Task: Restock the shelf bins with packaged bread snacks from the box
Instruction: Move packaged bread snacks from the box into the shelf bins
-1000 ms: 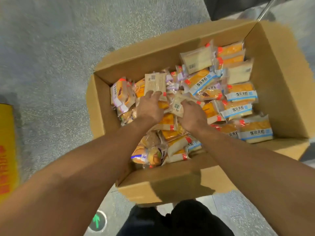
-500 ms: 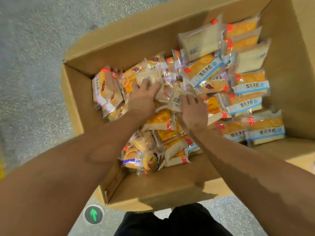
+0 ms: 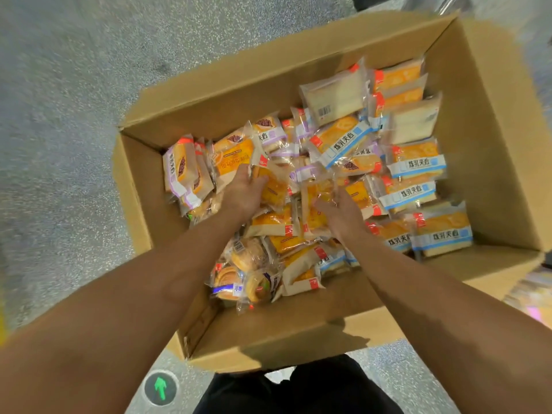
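An open cardboard box (image 3: 298, 333) stands on the floor below me, filled with several packaged bread snacks. Both my hands reach into its middle. My left hand (image 3: 243, 194) grips an orange packet (image 3: 274, 189), with the thumb over its edge. My right hand (image 3: 342, 212) holds a clear-wrapped orange packet (image 3: 316, 204) beside it. The two hands face each other with those packets bunched between them. Blue-banded packets (image 3: 418, 165) lie in rows on the right, and purple-banded ones (image 3: 179, 168) lean against the left wall. Round buns in clear wrap (image 3: 248, 264) sit at the near side.
Grey speckled floor (image 3: 74, 115) surrounds the box. A round marker with a green arrow (image 3: 160, 388) is set in the floor near my dark trousers (image 3: 298, 389). The box flaps stand open on the right (image 3: 507, 130). No shelf bins are in view.
My hands have dug deeper into the pile and turned inward, closing on orange packets. The pale packet my left hand touched earlier is no longer in it. The view has shifted over the box.
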{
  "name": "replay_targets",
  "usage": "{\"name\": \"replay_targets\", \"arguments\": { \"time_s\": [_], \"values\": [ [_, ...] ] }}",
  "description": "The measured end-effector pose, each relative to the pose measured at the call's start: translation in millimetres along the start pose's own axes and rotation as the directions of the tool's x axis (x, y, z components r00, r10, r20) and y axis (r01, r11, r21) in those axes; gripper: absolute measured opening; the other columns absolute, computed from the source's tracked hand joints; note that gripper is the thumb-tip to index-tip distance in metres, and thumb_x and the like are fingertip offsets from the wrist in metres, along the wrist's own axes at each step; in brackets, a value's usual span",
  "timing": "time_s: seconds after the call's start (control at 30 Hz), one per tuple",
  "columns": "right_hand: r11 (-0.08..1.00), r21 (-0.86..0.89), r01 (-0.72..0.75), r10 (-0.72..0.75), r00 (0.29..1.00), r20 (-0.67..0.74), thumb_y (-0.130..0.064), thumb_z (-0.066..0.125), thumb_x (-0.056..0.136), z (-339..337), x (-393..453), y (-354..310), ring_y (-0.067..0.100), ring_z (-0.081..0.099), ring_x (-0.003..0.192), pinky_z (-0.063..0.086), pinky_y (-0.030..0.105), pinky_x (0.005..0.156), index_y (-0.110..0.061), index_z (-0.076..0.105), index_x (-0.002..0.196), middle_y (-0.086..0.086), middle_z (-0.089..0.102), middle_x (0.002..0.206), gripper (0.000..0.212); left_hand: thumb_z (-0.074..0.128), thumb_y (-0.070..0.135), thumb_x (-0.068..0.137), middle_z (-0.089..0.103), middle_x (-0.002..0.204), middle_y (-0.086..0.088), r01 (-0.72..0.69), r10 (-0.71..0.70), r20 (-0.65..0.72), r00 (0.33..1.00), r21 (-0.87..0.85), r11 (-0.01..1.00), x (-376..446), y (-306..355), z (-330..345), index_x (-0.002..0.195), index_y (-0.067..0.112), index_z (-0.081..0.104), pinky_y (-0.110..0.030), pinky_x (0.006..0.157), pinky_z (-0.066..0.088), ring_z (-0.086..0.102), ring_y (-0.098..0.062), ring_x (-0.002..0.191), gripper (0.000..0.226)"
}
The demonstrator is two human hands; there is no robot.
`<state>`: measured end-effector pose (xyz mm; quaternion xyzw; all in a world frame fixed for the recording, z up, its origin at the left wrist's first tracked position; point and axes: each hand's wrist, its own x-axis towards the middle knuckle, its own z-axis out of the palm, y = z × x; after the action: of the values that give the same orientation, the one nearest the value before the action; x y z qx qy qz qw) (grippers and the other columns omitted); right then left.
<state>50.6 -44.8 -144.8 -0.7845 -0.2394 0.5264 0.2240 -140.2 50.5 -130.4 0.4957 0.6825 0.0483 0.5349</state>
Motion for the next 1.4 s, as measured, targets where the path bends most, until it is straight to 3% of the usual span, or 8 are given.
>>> {"name": "replay_targets", "arguments": {
  "time_s": [0.17, 0.4, 0.57, 0.8, 0.97, 1.13, 1.23, 1.4],
  "values": [
    [0.989, -0.143, -0.019, 0.007, 0.996, -0.085, -0.014, 0.065, 0.095, -4.7, -4.8, 4.3, 0.011, 0.048, 0.068, 0.032, 0.023, 0.053, -0.019, 0.048, 0.104, -0.007, 0.048, 0.079, 0.020, 0.063, 0.048, 0.092, 0.068, 0.094, 0.007, -0.025, 0.028, -0.043, 0.999, 0.053, 0.998, -15.5, 9.9, 0.6, 0.114, 0.027, 0.052, -0.035, 0.079, 0.054, 0.065, -0.017, 0.089, 0.033],
    [0.978, -0.203, 0.053, -0.093, 0.977, -0.193, -0.016, 0.067, 0.089, -34.8, -67.1, -20.0, 0.024, 0.062, 0.096, 0.053, 0.042, 0.085, -0.022, 0.058, 0.119, -0.004, 0.064, 0.102, 0.032, 0.055, 0.030, 0.098, 0.065, 0.118, -0.002, -0.209, 0.185, 0.105, 0.977, 0.320, 0.924, -69.7, 40.6, -6.0, 0.133, 0.028, 0.052, -0.032, 0.082, 0.047, 0.060, -0.026, 0.099, 0.035],
    [0.966, -0.258, 0.001, -0.094, 0.933, -0.349, -0.019, 0.061, 0.087, -64.1, -138.3, -23.9, 0.030, 0.059, 0.091, 0.043, 0.032, 0.068, -0.027, 0.056, 0.116, 0.004, 0.061, 0.095, 0.030, 0.053, 0.027, 0.099, 0.061, 0.129, -0.008, -0.432, 0.339, 0.272, 0.901, 0.474, 0.767, -131.1, 76.8, -10.8, 0.140, 0.022, 0.049, -0.027, 0.080, 0.040, 0.058, -0.031, 0.111, 0.042],
    [0.964, -0.259, -0.053, -0.116, 0.796, -0.594, -0.017, 0.059, 0.086, -118.7, -284.0, 9.1, 0.039, 0.063, 0.100, 0.048, 0.041, 0.074, -0.023, 0.059, 0.115, 0.017, 0.067, 0.105, 0.030, 0.055, 0.025, 0.095, 0.053, 0.078, 0.000, -0.711, 0.473, 0.531, 0.703, 0.512, 0.482, -256.6, 131.5, 19.9, 0.087, 0.025, 0.048, -0.030, 0.053, 0.035, 0.055, -0.026, 0.076, 0.011],
    [0.959, -0.226, -0.172, -0.059, 0.659, -0.750, -0.016, 0.055, 0.088, -188.5, -400.4, 69.2, 0.037, 0.063, 0.093, 0.043, 0.037, 0.066, -0.027, 0.055, 0.118, 0.011, 0.063, 0.095, 0.032, 0.057, 0.022, 0.093, 0.065, 0.099, -0.005, -0.882, 0.519, 0.714, 0.469, 0.408, 0.235, -364.3, 172.7, 99.3, 0.114, 0.020, 0.057, -0.039, 0.072, 0.051, 0.062, -0.031, 0.088, 0.021],
    [0.972, -0.090, -0.216, 0.032, 0.504, -0.863, -0.022, 0.058, 0.086, -261.3, -512.9, 167.0, 0.035, 0.065, 0.092, 0.043, 0.035, 0.064, -0.028, 0.058, 0.112, 0.008, 0.068, 0.099, 0.026, 0.059, 0.028, 0.093, 0.067, 0.098, -0.008, -0.951, 0.545, 0.797, 0.260, 0.310, 0.001, -489.6, 194.1, 214.3, 0.109, 0.018, 0.059, -0.036, 0.069, 0.047, 0.062, -0.032, 0.089, 0.019],
    [0.963, -0.040, -0.268, 0.080, 0.421, -0.904, -0.022, 0.057, 0.087, -304.0, -574.6, 237.8, 0.034, 0.065, 0.090, 0.040, 0.033, 0.064, -0.030, 0.054, 0.121, 0.006, 0.067, 0.098, 0.035, 0.060, 0.029, 0.092, 0.067, 0.096, -0.005, -0.975, 0.508, 0.847, 0.154, 0.214, -0.060, -564.3, 191.3, 294.0, 0.108, 0.020, 0.056, -0.035, 0.065, 0.050, 0.066, -0.030, 0.084, 0.019],
    [0.945, 0.009, -0.327, 0.112, 0.298, -0.948, -0.031, 0.057, 0.090, -365.4, -662.0, 347.9, 0.032, 0.066, 0.089, 0.048, 0.035, 0.066, -0.032, 0.053, 0.123, 0.004, 0.069, 0.099, 0.033, 0.062, 0.027, 0.093, 0.065, 0.124, -0.012, -0.981, 0.483, 0.874, 0.048, 0.133, -0.142, -676.3, 176.0, 410.3, 0.128, 0.016, 0.061, -0.029, 0.078, 0.042, 0.059, -0.031, 0.113, 0.036]
  ]
}}
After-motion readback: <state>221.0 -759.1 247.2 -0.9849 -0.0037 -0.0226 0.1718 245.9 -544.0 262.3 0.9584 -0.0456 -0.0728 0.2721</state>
